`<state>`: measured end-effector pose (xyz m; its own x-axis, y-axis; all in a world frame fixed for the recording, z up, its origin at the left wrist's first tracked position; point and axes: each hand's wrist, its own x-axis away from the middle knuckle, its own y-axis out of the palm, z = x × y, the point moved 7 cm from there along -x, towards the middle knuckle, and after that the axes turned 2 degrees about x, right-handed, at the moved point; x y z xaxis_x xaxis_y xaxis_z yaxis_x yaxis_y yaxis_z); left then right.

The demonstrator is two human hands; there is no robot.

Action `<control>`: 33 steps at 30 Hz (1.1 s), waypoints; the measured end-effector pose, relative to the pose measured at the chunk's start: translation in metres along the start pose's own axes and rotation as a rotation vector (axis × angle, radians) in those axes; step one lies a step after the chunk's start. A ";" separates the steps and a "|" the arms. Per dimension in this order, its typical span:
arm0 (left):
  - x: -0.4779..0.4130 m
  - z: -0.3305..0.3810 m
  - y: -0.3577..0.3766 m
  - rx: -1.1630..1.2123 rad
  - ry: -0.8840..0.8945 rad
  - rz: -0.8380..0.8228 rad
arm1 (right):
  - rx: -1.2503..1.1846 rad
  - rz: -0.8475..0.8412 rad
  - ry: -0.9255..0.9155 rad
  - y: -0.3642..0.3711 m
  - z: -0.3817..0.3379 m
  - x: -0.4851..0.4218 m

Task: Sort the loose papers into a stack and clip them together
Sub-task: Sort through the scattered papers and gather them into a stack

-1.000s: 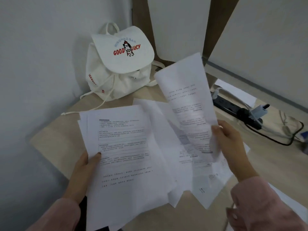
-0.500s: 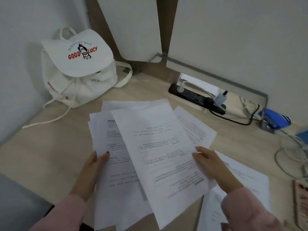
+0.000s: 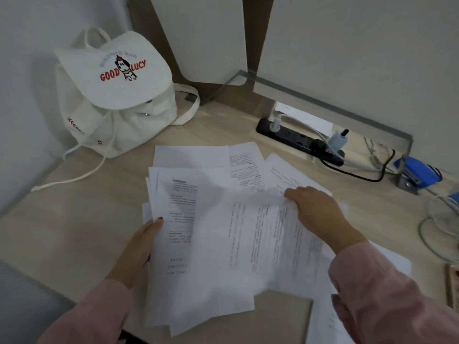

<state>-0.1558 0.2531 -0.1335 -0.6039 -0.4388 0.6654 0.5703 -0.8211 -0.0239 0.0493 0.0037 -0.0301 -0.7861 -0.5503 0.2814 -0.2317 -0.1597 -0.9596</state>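
Several printed white sheets lie fanned out on the wooden desk point(image 3: 74, 219). My left hand point(image 3: 139, 247) grips the left edge of a loose stack of papers point(image 3: 173, 244), thumb on top. My right hand point(image 3: 315, 209) holds the far edge of a blurred top sheet point(image 3: 255, 242) that lies crosswise over the stack. More loose sheets point(image 3: 246, 165) lie spread on the desk behind the stack, and another sheet point(image 3: 387, 259) lies under my right forearm. A blue stapler point(image 3: 419, 175) stands at the right by the wall.
A white drawstring backpack point(image 3: 114, 95) stands in the back left corner. A black power strip point(image 3: 300, 142) with plugs and cables runs along the back wall. A glass object point(image 3: 444, 219) and a thin wooden thing point(image 3: 452, 286) sit at the right edge.
The sheet in my right hand came down from upright onto the stack and turned crosswise. My right hand moved to its far edge. The view swung right, then back left.
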 end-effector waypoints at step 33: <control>0.027 0.097 0.023 -0.169 0.497 -0.057 | -1.661 -0.095 0.349 0.045 -0.055 0.032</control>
<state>-0.1051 0.2582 -0.0437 -0.8458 -0.4784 0.2361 0.4561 -0.8780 -0.1449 -0.0178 0.0235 -0.0642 -0.7622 -0.3606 0.5376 -0.4090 0.9120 0.0320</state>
